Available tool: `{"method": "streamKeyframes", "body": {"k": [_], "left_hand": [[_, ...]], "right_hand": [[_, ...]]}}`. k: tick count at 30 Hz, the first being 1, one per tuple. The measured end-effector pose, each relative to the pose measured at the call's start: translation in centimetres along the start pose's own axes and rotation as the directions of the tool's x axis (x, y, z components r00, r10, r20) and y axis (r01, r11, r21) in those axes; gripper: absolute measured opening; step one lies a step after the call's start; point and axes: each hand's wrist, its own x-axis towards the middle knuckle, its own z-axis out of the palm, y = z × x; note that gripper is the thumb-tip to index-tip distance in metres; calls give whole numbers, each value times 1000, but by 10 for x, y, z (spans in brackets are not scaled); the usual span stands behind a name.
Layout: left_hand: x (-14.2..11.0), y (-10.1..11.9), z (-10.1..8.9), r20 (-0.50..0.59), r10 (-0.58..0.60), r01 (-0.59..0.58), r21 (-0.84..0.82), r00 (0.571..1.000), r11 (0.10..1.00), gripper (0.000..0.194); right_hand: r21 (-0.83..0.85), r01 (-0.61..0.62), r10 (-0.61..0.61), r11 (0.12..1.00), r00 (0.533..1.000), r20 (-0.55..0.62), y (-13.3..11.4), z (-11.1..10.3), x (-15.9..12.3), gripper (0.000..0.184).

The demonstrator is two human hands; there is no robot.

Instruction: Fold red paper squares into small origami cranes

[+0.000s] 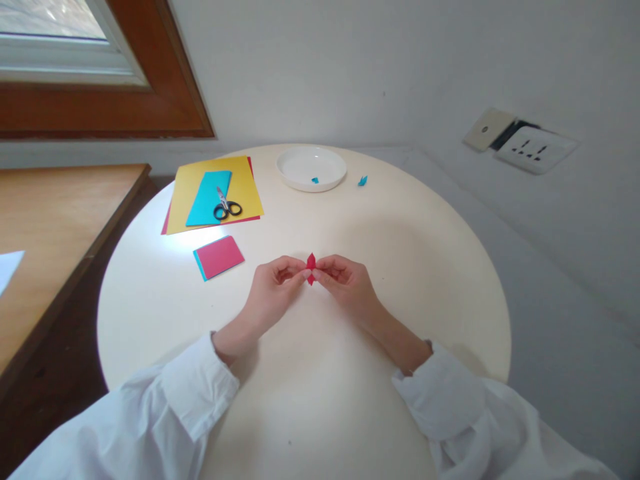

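Observation:
A small folded red paper piece [311, 261], pointed at its top and bottom, is held upright over the middle of the table. My left hand [274, 287] pinches its left side between thumb and forefinger. From the right, my right hand [347, 283] pinches the same piece, so the two thumbs nearly meet. Fingertips cover part of the paper's middle. To the left of my hands lies a small stack of red and blue paper [220, 257], red on top.
On the round white table [435, 267], scissors [227, 205] rest on folded blue paper [203, 203] over yellow [187, 180] and red sheets. A white dish [305, 189] at the back holds a blue scrap [315, 180]. Beside it lies a folded blue paper piece [363, 181].

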Motion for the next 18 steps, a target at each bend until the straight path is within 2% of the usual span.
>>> {"method": "streamKeyframes", "body": {"k": [5, 9, 14, 18], "left_hand": [[-1, 1, 1, 0, 27, -27, 36, 1000, 999, 14], [-2, 3, 0, -48, 23, -21, 53, 999, 998, 14], [-1, -2, 1, -45, 66, -71, -112, 997, 991, 22], [-1, -4, 1, -56, 137, -141, -80, 989, 987, 18]], "right_hand": [[-112, 47, -49, 993, 999, -17, -2, 1, -2, 17], [-160, 69, -79, 985, 996, -53, -4, 1, -3, 18], [-77, 36, -43, 996, 996, -79, -4, 3, -2, 16], [20, 64, -62, 998, 994, -86, -4, 4, -1, 19]]}}
